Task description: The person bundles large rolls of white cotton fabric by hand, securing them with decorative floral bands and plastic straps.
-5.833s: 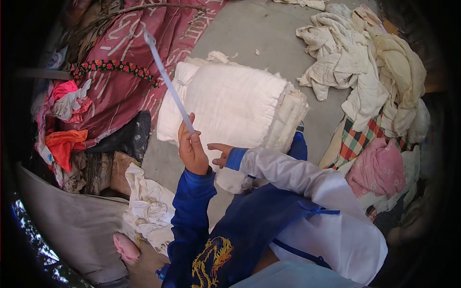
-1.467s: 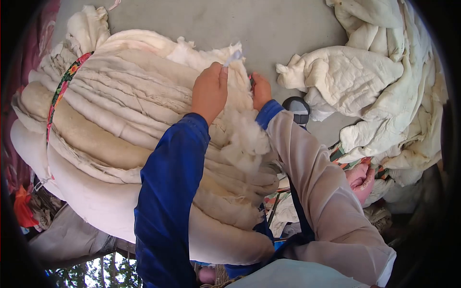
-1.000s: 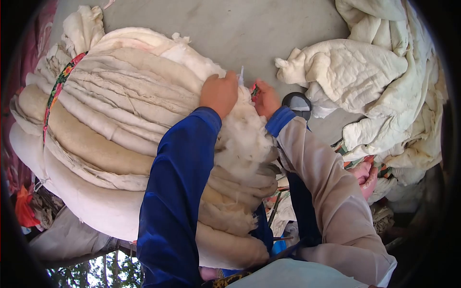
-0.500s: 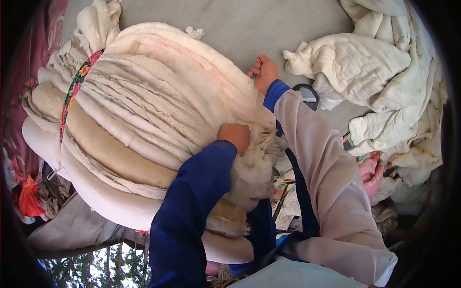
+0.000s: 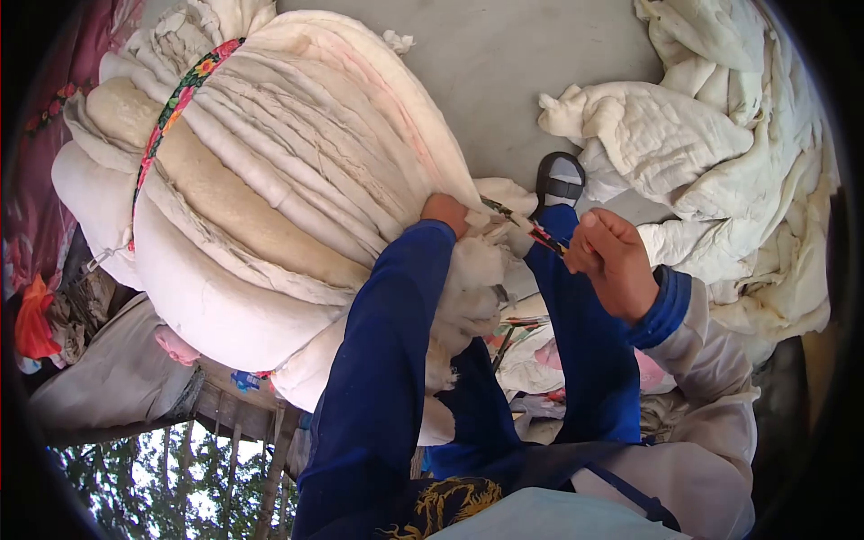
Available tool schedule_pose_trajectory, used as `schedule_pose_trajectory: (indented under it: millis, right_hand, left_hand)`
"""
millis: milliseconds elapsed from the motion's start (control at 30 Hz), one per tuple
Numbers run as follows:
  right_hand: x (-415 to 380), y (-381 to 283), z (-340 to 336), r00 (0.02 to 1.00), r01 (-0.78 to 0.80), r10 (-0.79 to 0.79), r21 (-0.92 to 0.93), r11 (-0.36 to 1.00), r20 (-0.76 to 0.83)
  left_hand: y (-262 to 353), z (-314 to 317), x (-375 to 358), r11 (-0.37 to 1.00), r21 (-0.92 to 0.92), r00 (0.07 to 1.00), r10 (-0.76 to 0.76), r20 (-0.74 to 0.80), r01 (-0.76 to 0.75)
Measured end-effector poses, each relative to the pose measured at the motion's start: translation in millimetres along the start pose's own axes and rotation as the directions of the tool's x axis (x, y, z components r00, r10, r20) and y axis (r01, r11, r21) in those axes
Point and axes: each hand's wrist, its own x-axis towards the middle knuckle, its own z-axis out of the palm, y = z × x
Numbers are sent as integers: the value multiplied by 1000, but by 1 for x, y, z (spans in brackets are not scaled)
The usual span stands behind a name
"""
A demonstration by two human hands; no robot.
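A big bundle of cream folded cloth and padding [image 5: 297,144] fills the left half, cinched at its far end by a floral cloth strip [image 5: 171,103]. My left hand [image 5: 445,214] is curled against the bundle's near end, its fingers mostly hidden; what it grips cannot be made out. A second floral strip [image 5: 526,223] runs taut from beside that hand to my right hand [image 5: 615,261], which is closed round it. Loose fluffy wadding [image 5: 472,279] bulges out below my left hand.
Crumpled cream cloths [image 5: 666,135] lie heaped on the right. My shoe [image 5: 561,177] rests on the grey floor [image 5: 504,72]. An orange-red plastic bag [image 5: 38,319] sits at the far left, and wooden bars [image 5: 232,450] stand at the lower left.
My right hand has pulled back toward me and to the right, drawing the floral strip out from the bundle. My left hand is slightly higher. The bundle has shifted up in view.
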Motion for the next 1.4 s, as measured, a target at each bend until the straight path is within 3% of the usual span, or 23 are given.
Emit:
schedule_pose_trajectory:
  millis: [167,267,333,400,433,533,600,633,700,767,800,833,900,933,967,1000,1067,1100,1133,1200,1233,1300,1400]
  right_hand:
    - [-72,6,16,994,80,-84,-55,995,-74]
    - [-72,18,37,987,161,-157,-251,954,38]
    - [-73,28,71,990,141,-130,-475,868,56]
    - [-72,46,98,974,221,-220,-510,832,63]
    - [-70,52,106,961,263,-269,-520,813,65]
    - [-58,62,123,922,320,-368,-295,900,-121]
    - [-45,66,123,870,459,-451,-9,889,-198]
    - [-41,60,122,877,442,-396,135,887,-273]
    - [-33,51,114,848,496,-410,229,838,-336]
    - [-29,42,110,873,438,-354,220,871,-335]
    - [-28,38,112,875,401,-390,-21,916,-288]
    - [-29,33,123,915,355,-362,-67,932,-177]
    - [-18,33,136,927,367,-343,-540,758,149]
    - [-23,27,145,920,379,-312,-735,562,236]
    - [-26,19,155,913,387,-265,-866,317,311]
    - [-28,12,161,910,379,-201,-924,45,363]
    - [-38,13,161,781,461,-419,-880,-113,463]
    - [-39,14,157,697,477,-507,-856,-199,507]
    - [-38,16,154,685,494,-524,-852,-176,506]
    - [-36,27,147,667,526,-558,-842,-115,493]
    - [-32,39,143,653,532,-629,-847,-15,422]
    - [-18,57,136,613,554,-746,-814,172,260]
    - [-24,67,141,575,581,-772,-799,152,271]
  left_hand:
    - [-6,-4,-9,994,78,984,60,167,-74]
    - [-13,34,9,999,28,993,33,-112,-30]
    - [-6,12,6,991,-105,979,-103,-178,85]
    - [9,2,-5,933,-319,939,-247,-238,165]
    - [15,-5,-8,926,-341,940,-250,-231,162]
    - [29,-32,-35,974,-220,964,-106,-246,51]
    - [38,-63,-82,955,-271,885,-22,-464,-118]
    - [42,-80,-110,989,-56,834,82,-546,-133]
    - [48,-139,-183,955,-86,773,175,-610,-285]
    - [67,-181,-251,870,-69,692,338,-638,-488]
    - [79,-192,-283,798,-36,630,445,-637,-601]
    - [92,-197,-305,716,-9,557,536,-635,-698]
    - [122,-196,-324,678,194,471,660,-585,-709]
    - [135,-199,-328,650,294,433,715,-548,-701]
    - [140,-189,-317,701,366,473,696,-541,-613]
    - [132,-178,-300,817,355,639,576,-510,-454]
    - [113,-160,-256,931,355,862,248,-442,-85]
    - [108,-157,-244,878,478,886,230,-404,-10]
    - [104,-150,-233,805,591,908,204,-365,56]
    - [89,-120,-196,841,535,814,260,-519,73]
    - [86,-117,-188,861,503,758,275,-592,81]
    - [76,-123,-176,759,629,703,355,-617,168]
    - [71,-132,-176,821,560,837,224,-498,113]
